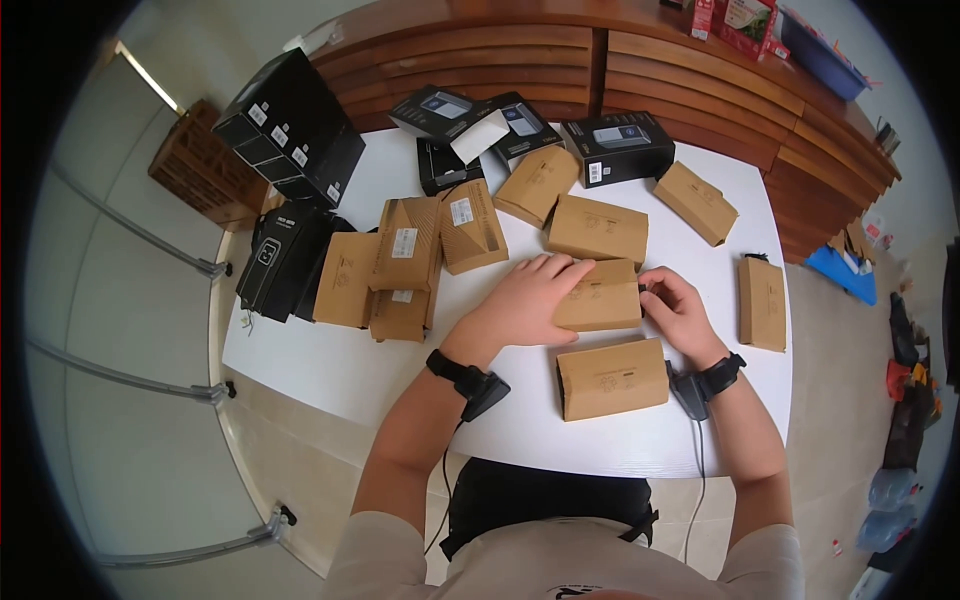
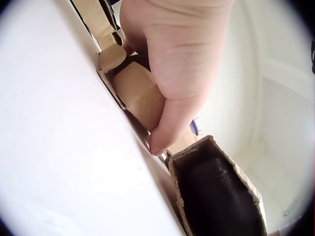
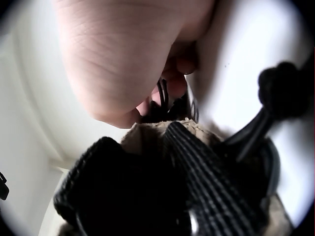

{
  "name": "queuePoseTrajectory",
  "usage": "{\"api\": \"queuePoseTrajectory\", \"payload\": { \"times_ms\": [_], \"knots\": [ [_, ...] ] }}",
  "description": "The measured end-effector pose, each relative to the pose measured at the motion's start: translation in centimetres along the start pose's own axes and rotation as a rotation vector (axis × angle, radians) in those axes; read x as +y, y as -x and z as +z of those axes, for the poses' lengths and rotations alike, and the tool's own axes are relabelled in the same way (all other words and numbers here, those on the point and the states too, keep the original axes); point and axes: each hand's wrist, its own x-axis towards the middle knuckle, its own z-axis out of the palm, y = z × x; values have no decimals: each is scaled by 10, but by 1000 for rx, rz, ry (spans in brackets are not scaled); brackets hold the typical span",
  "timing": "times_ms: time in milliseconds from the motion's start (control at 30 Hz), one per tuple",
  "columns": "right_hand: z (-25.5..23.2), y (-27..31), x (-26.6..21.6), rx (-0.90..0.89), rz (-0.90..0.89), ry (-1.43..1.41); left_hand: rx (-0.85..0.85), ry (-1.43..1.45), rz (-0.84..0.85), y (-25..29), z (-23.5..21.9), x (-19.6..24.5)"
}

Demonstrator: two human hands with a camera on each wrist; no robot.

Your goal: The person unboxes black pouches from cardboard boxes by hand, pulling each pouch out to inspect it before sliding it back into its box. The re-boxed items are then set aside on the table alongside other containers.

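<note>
A brown cardboard box [image 1: 608, 303] lies on the white table in front of the person. The left hand [image 1: 522, 303] grips its left end, thumb on the near side and fingers over the top. At the box's right end, the curled fingers of the right hand [image 1: 677, 310] pinch black cord [image 3: 164, 92], partly hidden by the hand. Nearer the person lies a similar cardboard box [image 1: 615, 382]. Its open ends show black mesh fabric [image 2: 216, 189] in the left wrist view and a black ribbed edge [image 3: 204, 172] with a knotted cord [image 3: 278, 93] in the right wrist view.
More brown boxes lie behind [image 1: 597, 230], at the right edge [image 1: 762, 303] and stacked at left [image 1: 405, 245]. Black printed boxes [image 1: 618, 145] stand along the back, with a tall black stack [image 1: 290, 130] at back left. A wooden cabinet [image 1: 690, 85] borders the far side.
</note>
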Motion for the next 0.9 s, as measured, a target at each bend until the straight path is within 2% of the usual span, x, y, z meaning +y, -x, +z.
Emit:
{"api": "queuePoseTrajectory", "payload": {
  "times_ms": [67, 200, 267, 467, 767, 833, 900],
  "knots": [
    [-1, -1, 1, -12, -62, 66, 9, 14, -10, 0, 0, -1],
    [-5, 0, -1, 2, -73, 175, 10, 8, 11, -3, 0, -1],
    [-6, 0, -4, -17, -69, 331, 44, 9, 35, -2, 0, -1],
    [-5, 2, -2, -24, -109, 333, 63, 0, 65, -1, 1, -2],
    [-12, -1, 5, -66, -39, 78, 106, 104, 45, -1, 4, -4],
    [-17, -3, 7, -29, -81, -19, 89, 140, 36, 1, 3, -2],
    [-26, -5, 9, 2, -17, -176, 141, 167, 18, 2, 3, -3]
  ]
}}
